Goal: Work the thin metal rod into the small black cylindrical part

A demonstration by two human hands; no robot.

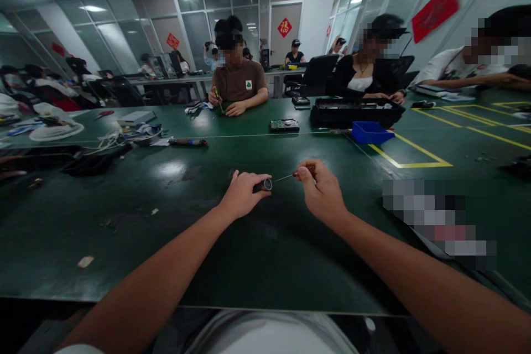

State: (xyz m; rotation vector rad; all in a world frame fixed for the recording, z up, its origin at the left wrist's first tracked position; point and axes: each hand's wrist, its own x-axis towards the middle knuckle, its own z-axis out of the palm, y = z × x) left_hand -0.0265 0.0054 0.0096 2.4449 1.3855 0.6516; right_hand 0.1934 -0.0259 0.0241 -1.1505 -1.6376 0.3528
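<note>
Near the middle of the green table (249,265), my left hand (243,193) grips a dark cylindrical object (265,184), with its round, light-rimmed end turned to the right. It looks like a small flashlight, though most of its body is hidden by my fingers. My right hand (321,188) is closed around the red handle of a thin screwdriver (286,178). The metal shaft points left toward the cylinder's round end; whether the tip touches it I cannot tell.
Across the table a person (238,77) holds a yellow-handled screwdriver. A circuit-board device (284,125), a black tray (357,113) and a blue bin (372,133) lie beyond my hands. A dark tool (188,142) and cables (108,141) are at left; a blurred-out item (435,221) lies right.
</note>
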